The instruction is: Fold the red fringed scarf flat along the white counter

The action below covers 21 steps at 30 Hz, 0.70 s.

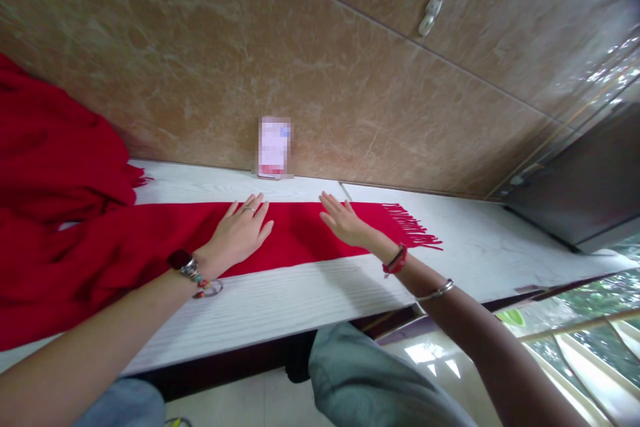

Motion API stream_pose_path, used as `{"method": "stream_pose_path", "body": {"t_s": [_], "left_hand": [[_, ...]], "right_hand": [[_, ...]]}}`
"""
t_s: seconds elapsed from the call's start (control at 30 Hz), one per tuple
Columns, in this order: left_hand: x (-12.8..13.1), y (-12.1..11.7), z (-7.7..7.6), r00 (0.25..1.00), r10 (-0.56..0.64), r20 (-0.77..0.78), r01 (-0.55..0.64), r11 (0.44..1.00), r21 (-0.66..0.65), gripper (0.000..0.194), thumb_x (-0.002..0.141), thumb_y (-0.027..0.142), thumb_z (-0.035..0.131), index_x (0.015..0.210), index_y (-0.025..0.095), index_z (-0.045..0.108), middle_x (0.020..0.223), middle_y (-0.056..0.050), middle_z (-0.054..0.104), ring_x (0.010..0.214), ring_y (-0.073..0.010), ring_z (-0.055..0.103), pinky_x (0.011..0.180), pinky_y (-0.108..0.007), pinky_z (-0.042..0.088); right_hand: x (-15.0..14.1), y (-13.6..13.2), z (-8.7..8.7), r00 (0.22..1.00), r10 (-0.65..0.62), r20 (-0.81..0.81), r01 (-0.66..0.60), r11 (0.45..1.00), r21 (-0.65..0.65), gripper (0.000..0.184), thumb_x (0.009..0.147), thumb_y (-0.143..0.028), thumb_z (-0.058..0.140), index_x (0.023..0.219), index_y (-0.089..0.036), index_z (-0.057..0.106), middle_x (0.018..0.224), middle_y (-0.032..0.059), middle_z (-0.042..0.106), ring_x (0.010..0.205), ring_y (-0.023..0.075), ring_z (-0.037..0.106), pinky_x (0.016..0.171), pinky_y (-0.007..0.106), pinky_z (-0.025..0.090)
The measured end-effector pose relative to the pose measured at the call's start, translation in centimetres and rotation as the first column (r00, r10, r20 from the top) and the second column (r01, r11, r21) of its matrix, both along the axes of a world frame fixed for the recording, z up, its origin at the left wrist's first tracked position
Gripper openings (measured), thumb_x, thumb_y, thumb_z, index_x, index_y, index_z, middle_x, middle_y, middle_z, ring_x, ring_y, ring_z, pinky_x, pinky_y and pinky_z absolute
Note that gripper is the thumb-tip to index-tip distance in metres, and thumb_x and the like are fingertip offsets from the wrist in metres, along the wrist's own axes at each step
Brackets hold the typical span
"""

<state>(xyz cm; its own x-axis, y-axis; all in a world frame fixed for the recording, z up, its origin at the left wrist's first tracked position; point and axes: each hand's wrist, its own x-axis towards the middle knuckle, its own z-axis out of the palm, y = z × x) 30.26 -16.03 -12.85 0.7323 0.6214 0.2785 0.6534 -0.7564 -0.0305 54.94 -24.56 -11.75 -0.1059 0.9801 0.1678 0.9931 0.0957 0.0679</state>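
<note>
A red scarf [295, 233] lies stretched lengthwise along a white wood-grain table, its fringed end toward the right. My left hand [240, 233] rests on the scarf with its fingers spread and the palm down. Farther right, my right hand [345, 220] is over the scarf near the fringe, fingers stretched out; whether its palm presses the cloth I cannot tell. Neither hand grips anything. At the left, the scarf runs into a bunched heap of red cloth [50, 147], with another bit of fringe showing at its edge.
The white table [300, 293] stands against a brown marble-patterned wall [200, 67]. A phone [274, 147] leans upright on that wall behind the scarf. A dark grey box-like object [580, 177] is at the table's right end. My legs [370, 373] are below the front edge.
</note>
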Motion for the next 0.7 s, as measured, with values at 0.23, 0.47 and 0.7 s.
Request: {"method": "stream_pose_path", "body": {"t_s": [0.23, 0.47, 0.7], "left_hand": [[0.3, -1.7, -0.6, 0.991, -0.015, -0.131, -0.010, 0.982, -0.189, 0.072, 0.084, 0.056, 0.025, 0.136, 0.007, 0.025, 0.143, -0.013, 0.022, 0.132, -0.0255, 0.016, 0.105, -0.043, 0.016], [0.2, -1.9, 0.3, 0.988, -0.010, -0.151, -0.024, 0.975, -0.222, 0.069, 0.085, 0.053, 0.025, 0.136, 0.008, 0.025, 0.144, -0.012, 0.019, 0.132, -0.0247, 0.014, 0.105, -0.042, 0.016], [0.2, -1.5, -0.3, 0.989, -0.013, -0.145, -0.018, 0.978, -0.208, 0.069, 0.084, 0.053, 0.025, 0.137, 0.008, 0.025, 0.144, -0.011, 0.019, 0.133, -0.0243, 0.013, 0.105, -0.042, 0.015]], "right_hand": [[-5.2, -1.7, -2.3, 0.981, 0.173, 0.084, -0.166, 0.983, -0.082, 0.047, 0.093, -0.030, 0.019, 0.135, -0.012, 0.026, 0.144, 0.0163, 0.019, 0.132, 0.0263, 0.013, 0.099, 0.055, 0.022], [6.0, -4.7, -3.6, 0.989, -0.145, 0.020, 0.146, 0.983, -0.109, 0.047, 0.093, -0.031, 0.018, 0.139, -0.019, 0.017, 0.144, 0.0136, 0.020, 0.131, 0.0238, 0.018, 0.097, 0.054, 0.027], [16.1, -9.0, -4.8, 0.954, -0.265, 0.141, 0.280, 0.955, -0.098, 0.044, 0.091, -0.022, 0.021, 0.134, -0.018, 0.032, 0.142, 0.0124, 0.025, 0.131, 0.0239, 0.017, 0.099, 0.053, 0.026]]}}
